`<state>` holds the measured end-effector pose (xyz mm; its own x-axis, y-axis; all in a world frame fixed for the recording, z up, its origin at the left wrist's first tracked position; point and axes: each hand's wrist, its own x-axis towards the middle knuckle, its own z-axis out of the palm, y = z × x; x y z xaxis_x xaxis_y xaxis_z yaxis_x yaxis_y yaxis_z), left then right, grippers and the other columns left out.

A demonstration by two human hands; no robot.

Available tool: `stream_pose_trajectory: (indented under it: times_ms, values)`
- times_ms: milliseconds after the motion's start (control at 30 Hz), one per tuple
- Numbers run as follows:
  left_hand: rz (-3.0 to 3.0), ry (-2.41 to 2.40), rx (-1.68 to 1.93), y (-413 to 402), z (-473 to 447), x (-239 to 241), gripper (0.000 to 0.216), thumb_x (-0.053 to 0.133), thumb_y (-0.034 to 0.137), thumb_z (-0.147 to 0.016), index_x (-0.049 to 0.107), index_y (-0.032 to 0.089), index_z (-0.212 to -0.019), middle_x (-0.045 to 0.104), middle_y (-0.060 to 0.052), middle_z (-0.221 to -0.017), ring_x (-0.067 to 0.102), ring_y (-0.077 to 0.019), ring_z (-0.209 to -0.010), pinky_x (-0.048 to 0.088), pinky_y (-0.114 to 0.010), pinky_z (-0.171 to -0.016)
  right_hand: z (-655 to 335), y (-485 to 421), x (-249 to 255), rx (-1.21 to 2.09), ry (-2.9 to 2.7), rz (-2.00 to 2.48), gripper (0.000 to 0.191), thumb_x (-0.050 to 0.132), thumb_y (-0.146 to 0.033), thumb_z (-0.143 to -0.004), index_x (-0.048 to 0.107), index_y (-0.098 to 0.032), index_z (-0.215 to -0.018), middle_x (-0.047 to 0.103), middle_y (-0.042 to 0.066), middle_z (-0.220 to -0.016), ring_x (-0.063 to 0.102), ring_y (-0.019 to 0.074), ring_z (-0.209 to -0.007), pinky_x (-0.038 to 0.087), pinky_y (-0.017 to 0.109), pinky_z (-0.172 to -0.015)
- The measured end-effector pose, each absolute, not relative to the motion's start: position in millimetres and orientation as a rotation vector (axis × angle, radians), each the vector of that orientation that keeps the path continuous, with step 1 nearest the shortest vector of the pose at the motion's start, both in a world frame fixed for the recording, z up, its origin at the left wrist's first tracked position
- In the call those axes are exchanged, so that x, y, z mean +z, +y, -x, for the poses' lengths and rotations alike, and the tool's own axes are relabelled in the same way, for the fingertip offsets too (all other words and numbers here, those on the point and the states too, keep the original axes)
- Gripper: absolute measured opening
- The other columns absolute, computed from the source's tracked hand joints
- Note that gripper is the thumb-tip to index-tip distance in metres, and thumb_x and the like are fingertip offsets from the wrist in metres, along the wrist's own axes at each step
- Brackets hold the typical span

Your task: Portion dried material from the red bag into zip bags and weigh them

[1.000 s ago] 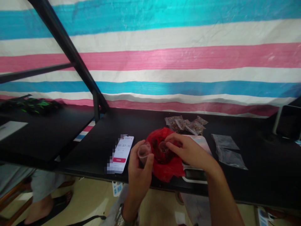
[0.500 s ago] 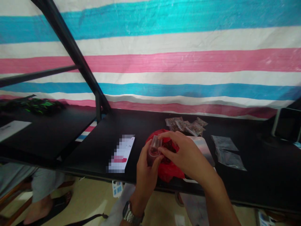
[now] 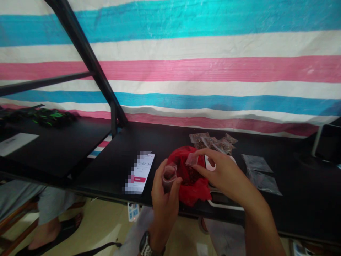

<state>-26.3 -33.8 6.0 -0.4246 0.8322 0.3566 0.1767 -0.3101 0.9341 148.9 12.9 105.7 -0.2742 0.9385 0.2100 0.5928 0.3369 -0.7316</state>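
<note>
Clear plastic bag (image 3: 168, 183), its mouth gaping, is gripped in the left hand (image 3: 165, 201) beside a red plastic bag (image 3: 195, 195), over which the right hand (image 3: 220, 169) pinches a small clear cup (image 3: 191, 160); beyond lie filled sachets (image 3: 223, 145), with a smartphone (image 3: 143, 170) leftward.

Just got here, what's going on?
A person's left hand holds a small clear bag with its mouth open. The right hand pinches a small clear cup over an open red bag. Filled bags lie behind, two flat clear bags to the right, and a phone showing a timer to the left.
</note>
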Motion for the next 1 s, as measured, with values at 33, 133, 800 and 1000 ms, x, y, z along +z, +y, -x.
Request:
stream_pose_trajectory:
  times_ms: [33, 133, 800, 1000]
  values:
    - [-1.252, 1.456, 1.811, -42, 22, 5, 0.053, 0.077, 0.047, -0.094, 0.064, 0.023, -0.14, 0.073, -0.006, -0.108, 0.072, -0.0222, -0.099, 0.059, -0.035, -0.094, -150, 17, 101, 0.736, -2.007, 1.348, 0.014, 0.071, -0.02, -0.093, 0.077, -0.028, -0.103, 0.082, 0.002, -0.111, 0.074, 0.0233, -0.104, 0.052, 0.039, -0.102]
    - [-1.188, 1.408, 1.74, -75, 3, -5, 0.058, 0.074, 0.054, -0.096, 0.062, 0.024, -0.143, 0.074, -0.007, -0.105, 0.073, -0.0225, -0.093, 0.061, -0.034, -0.086, -147, 30, 82, 0.711, -2.1, 1.437, 0.014, 0.071, -0.014, -0.093, 0.076, -0.024, -0.1, 0.081, 0.004, -0.111, 0.073, 0.0238, -0.106, 0.051, 0.038, -0.1]
    - [-0.958, 1.404, 1.384, -97, -26, -20, 0.064, 0.066, 0.068, -0.095, 0.064, 0.023, -0.141, 0.074, -0.014, -0.13, 0.071, -0.029, -0.115, 0.053, -0.043, -0.106, -149, 35, 70, 0.493, -2.27, 1.669, 0.018, 0.073, -0.015, -0.094, 0.08, -0.023, -0.109, 0.082, 0.006, -0.117, 0.068, 0.0289, -0.111, 0.048, 0.04, -0.098]
    - [-0.953, 1.45, 1.387, -97, -25, -19, 0.065, 0.066, 0.069, -0.095, 0.064, 0.023, -0.14, 0.075, -0.013, -0.127, 0.071, -0.029, -0.113, 0.053, -0.043, -0.107, -147, 38, 59, 0.452, -2.247, 1.652, 0.015, 0.071, -0.019, -0.096, 0.079, -0.023, -0.108, 0.082, 0.007, -0.115, 0.072, 0.0271, -0.11, 0.046, 0.04, -0.103]
